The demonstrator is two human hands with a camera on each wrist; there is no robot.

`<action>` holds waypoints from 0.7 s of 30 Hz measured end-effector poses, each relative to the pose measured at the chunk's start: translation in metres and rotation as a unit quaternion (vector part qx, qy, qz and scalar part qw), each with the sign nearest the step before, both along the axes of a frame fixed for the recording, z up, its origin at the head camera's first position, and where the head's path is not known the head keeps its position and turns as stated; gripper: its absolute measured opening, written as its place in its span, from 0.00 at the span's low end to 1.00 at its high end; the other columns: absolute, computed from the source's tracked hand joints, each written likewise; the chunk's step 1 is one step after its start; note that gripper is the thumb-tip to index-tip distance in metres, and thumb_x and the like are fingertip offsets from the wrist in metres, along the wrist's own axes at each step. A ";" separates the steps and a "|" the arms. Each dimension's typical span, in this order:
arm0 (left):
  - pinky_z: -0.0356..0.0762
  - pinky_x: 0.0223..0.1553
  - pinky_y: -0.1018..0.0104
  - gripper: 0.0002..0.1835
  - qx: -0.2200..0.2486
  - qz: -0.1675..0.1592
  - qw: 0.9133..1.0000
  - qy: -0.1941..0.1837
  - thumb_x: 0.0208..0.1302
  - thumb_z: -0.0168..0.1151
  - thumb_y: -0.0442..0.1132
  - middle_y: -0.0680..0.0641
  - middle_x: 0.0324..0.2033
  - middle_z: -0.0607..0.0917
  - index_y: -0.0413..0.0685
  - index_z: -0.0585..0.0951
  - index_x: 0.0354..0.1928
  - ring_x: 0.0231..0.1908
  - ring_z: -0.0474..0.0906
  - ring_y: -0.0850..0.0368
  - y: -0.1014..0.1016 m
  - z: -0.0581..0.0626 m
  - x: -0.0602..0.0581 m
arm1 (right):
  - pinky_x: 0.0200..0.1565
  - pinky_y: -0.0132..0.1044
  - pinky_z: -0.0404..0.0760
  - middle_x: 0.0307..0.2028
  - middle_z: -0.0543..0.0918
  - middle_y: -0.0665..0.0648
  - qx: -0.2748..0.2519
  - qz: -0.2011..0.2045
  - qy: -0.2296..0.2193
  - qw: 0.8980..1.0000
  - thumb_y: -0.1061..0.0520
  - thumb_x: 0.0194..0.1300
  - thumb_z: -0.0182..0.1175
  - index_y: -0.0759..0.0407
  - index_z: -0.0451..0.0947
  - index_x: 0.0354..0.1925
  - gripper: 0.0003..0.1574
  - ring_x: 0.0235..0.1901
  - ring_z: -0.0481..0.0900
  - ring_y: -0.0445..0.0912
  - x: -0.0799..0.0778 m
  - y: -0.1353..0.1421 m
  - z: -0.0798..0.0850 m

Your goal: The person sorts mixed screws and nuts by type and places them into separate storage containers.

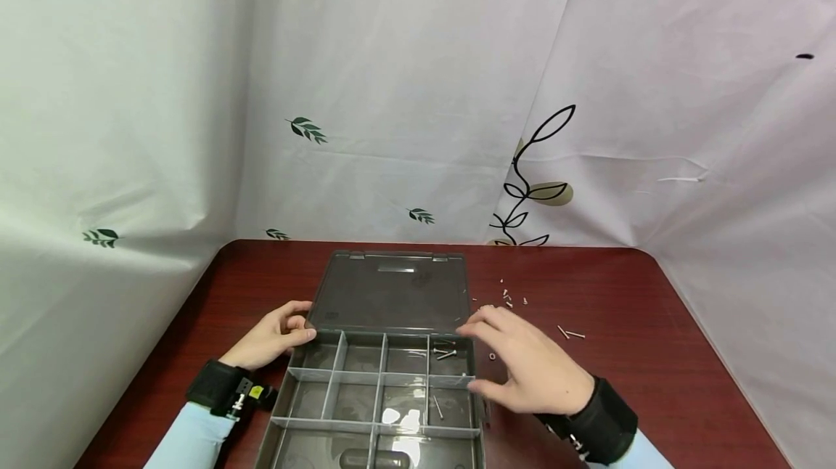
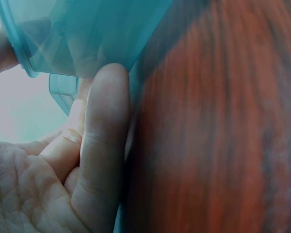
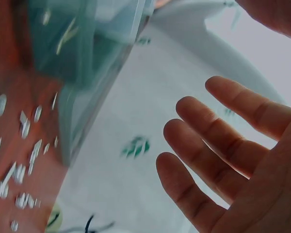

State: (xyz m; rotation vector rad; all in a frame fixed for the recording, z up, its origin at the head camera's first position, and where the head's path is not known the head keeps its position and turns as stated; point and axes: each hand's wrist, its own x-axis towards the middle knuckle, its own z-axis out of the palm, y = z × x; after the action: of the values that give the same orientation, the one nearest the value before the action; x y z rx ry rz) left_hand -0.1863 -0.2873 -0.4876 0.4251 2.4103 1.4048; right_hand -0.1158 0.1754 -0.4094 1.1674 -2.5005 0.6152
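A grey see-through compartment box [image 1: 346,426] lies on the table, its lid [image 1: 392,295] folded back flat behind it. My left hand [image 1: 274,335] holds the box's back left corner; in the left wrist view the thumb [image 2: 106,126] rests against the side wall. Over the right edge of the box hovers my right hand [image 1: 532,364], fingers spread and relaxed, with nothing in it. A few screws [image 1: 447,354] lie in the back right compartment. One more screw [image 1: 437,406] is in the compartment in front of it.
Right of the lid, several small screws [image 1: 507,296] and bits of hardware are scattered on the red-brown table [image 1: 627,382]. Two longer screws [image 1: 571,332] lie farther right, and a nut [image 1: 493,356] sits close to the box. White patterned cloth [image 1: 392,91] hangs around the table.
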 end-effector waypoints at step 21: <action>0.72 0.31 0.64 0.39 0.006 -0.001 1.000 -0.002 0.69 0.61 0.47 0.43 0.36 0.80 0.33 0.58 0.73 0.31 0.75 0.59 0.000 -0.001 -0.001 | 0.46 0.47 0.76 0.37 0.80 0.51 0.083 -0.212 -0.053 0.972 0.52 0.48 0.72 0.56 0.82 0.43 0.22 0.39 0.79 0.47 -0.052 0.109 -0.035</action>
State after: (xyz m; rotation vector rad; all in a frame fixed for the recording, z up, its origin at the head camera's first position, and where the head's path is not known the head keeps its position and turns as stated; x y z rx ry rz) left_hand -0.1869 -0.2870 -0.4882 0.4270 2.4002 1.4180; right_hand -0.1681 0.2846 -0.4445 0.6237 -2.8143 0.3666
